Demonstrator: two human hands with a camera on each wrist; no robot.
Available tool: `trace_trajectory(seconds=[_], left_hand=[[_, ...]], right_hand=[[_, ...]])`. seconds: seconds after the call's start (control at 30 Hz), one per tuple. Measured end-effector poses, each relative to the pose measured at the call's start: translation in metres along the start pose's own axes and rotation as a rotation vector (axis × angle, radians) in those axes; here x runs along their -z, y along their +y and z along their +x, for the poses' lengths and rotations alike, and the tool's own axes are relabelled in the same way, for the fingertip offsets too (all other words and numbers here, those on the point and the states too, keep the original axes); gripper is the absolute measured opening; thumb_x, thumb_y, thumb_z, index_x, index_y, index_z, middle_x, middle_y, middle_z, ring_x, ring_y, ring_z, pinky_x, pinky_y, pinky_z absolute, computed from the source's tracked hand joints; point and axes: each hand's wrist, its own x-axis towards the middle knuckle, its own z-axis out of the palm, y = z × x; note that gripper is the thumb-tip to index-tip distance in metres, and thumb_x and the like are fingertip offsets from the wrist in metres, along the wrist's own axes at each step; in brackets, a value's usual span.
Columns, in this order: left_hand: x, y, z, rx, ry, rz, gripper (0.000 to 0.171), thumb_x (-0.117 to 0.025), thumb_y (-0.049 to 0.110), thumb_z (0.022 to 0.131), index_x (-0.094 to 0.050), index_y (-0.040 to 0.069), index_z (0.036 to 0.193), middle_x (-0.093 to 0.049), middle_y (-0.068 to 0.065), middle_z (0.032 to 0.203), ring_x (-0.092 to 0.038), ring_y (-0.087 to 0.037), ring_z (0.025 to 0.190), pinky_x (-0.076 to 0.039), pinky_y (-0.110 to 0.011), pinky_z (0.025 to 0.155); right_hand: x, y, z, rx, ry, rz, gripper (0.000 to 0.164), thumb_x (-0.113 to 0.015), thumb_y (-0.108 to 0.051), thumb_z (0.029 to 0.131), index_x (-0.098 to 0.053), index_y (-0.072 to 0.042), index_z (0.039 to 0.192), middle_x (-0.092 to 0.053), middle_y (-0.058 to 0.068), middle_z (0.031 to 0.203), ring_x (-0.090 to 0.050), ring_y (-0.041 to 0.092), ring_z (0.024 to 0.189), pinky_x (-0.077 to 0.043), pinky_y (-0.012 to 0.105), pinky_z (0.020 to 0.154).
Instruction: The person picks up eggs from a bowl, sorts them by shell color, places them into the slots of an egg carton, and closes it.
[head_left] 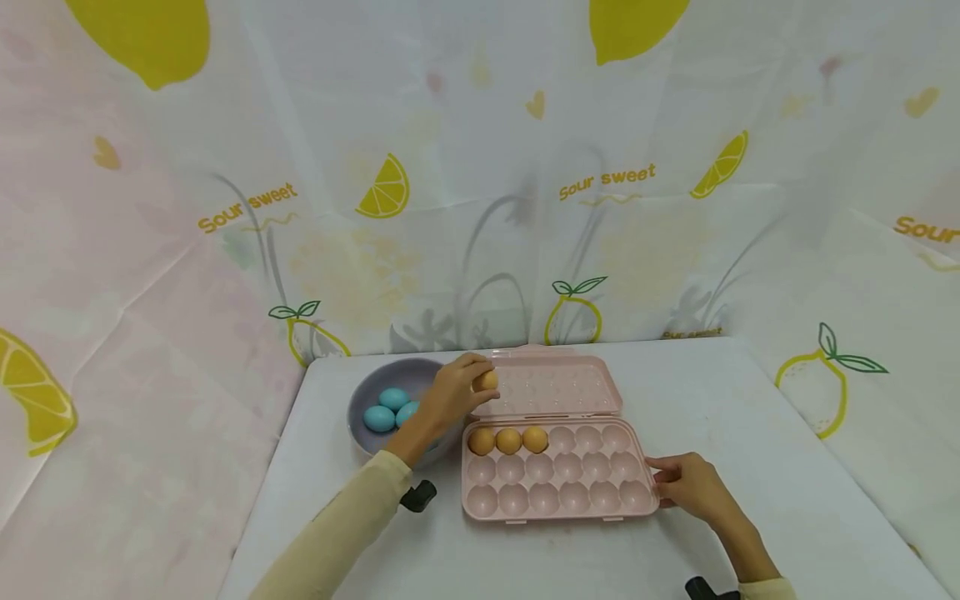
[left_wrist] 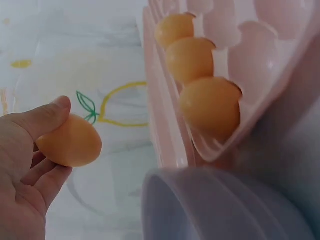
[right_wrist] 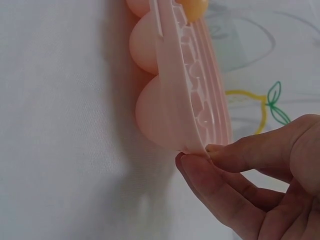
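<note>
A brown egg (left_wrist: pixel 75 141) is pinched between the thumb and fingers of my left hand (head_left: pixel 453 390), held up between the bowl and the carton's lid. The pink egg carton (head_left: pixel 555 468) lies with its lid (head_left: pixel 551 385) folded back. Three brown eggs (head_left: pixel 508 441) fill the left half of its back row; the other cups hold nothing. My right hand (head_left: pixel 693 483) pinches the carton's right rim, thumb on top and fingers underneath, as the right wrist view shows.
Left of the carton stands a grey-purple bowl (head_left: pixel 362 392) with several blue eggs (head_left: pixel 379 418) in it, partly covered by my left forearm. Both stand on a white table (head_left: pixel 712 400). Behind it hangs a lemon-printed cloth (head_left: pixel 480 250).
</note>
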Motion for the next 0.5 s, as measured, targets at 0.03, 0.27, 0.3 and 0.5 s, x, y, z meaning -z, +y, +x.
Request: trace_trajectory(seconds=[0.03,0.27,0.3,0.5], left_hand=[[-0.003,0.001,0.002,-0.007,0.011,-0.009,0.042,-0.087,0.014,0.071,-0.071,-0.002,0.107,-0.065,-0.012,0.108,-0.065,-0.023,0.093,-0.054,-0.03,0.077],[-0.021,0.017,0.013,-0.033,-0.017,-0.078,0.04,-0.087,0.016,0.072,-0.072,0.0,0.105,-0.069,-0.008,0.102,-0.064,-0.021,0.091,-0.052,-0.03,0.08],[-0.024,0.02,0.014,-0.028,-0.031,-0.09,0.04,-0.086,0.017,0.072,-0.072,0.0,0.105,-0.069,-0.008,0.102,-0.064,-0.02,0.091,-0.052,-0.03,0.081],[-0.042,0.034,0.016,-0.127,-0.005,-0.148,0.046,-0.089,0.012,0.068,-0.07,-0.006,0.107,-0.064,-0.014,0.111,-0.064,-0.026,0.101,-0.051,-0.024,0.085]], right_hand=[[0.0,0.0,0.0,0.003,-0.002,0.001,0.044,-0.068,0.01,0.076,-0.06,0.015,0.12,-0.066,0.01,0.08,-0.067,0.022,0.065,-0.057,0.03,0.057],[0.0,0.0,0.0,0.009,0.011,-0.016,0.044,-0.068,0.01,0.076,-0.061,0.014,0.119,-0.064,0.009,0.079,-0.066,0.021,0.064,-0.056,0.031,0.056],[0.0,0.0,0.0,0.008,0.014,-0.021,0.044,-0.069,0.01,0.076,-0.061,0.014,0.119,-0.063,0.009,0.079,-0.066,0.021,0.064,-0.056,0.031,0.056],[-0.001,-0.002,-0.001,-0.003,0.017,-0.028,0.043,-0.068,0.01,0.077,-0.061,0.013,0.119,-0.063,0.01,0.081,-0.066,0.021,0.064,-0.056,0.031,0.057]])
